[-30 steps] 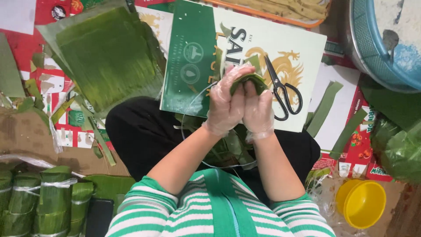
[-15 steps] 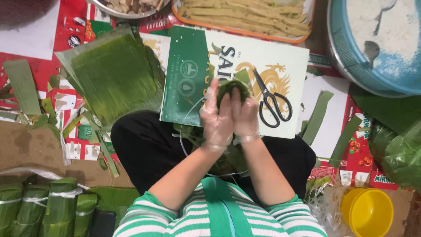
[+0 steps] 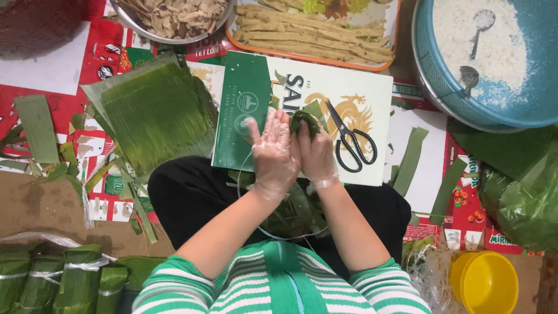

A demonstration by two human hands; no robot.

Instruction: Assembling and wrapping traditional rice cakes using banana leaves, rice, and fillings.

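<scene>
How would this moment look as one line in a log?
left hand: gloved, on leaf parcel | right hand: gloved, on parcel | scissors: beside, on green board

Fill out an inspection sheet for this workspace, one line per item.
Surface: floor under red printed sheets; green-and-white card in front.
Job's things: leaf bundle pressed between both hands; stack of leaves at left.
Clutter: leaf strips, scissors on the card.
Grips: left hand and right hand, gloved, closed round the bundle.
Cables: nothing seen.
Surroundings: blue basin of rice, tray of yellow sticks, yellow tub, tied wrapped bundles.
</scene>
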